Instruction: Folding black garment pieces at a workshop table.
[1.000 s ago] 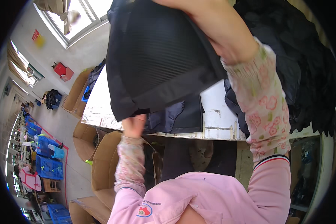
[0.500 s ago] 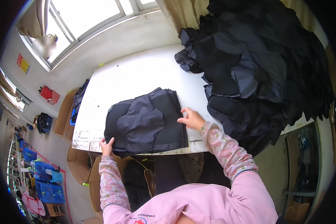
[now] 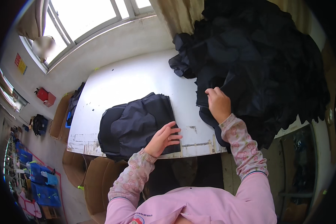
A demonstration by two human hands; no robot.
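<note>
A flat stack of black fabric pieces (image 3: 132, 121) lies at the near edge of the white table (image 3: 127, 76). Over the stack's right side is my left hand (image 3: 162, 139), its fingers spread and gripping nothing. My right hand (image 3: 218, 103) is at the left edge of a large heap of black fabric (image 3: 265, 71), with thumb and fingers pinched on the edge of a black fabric piece (image 3: 231, 84). The rest of that piece blends into the dark heap, so its full outline cannot be made out.
Cardboard boxes (image 3: 100, 183) stand below the table's near left side. Another carton (image 3: 59, 119) with dark cloth is beyond the table's left edge. A window (image 3: 89, 18) and a curtain (image 3: 175, 16) are at the back. Blue bins (image 3: 44, 194) line the far left.
My left hand has moved right, from the stack's near left corner to its right side. My right hand has left the stack and taken hold of a fabric piece at the heap.
</note>
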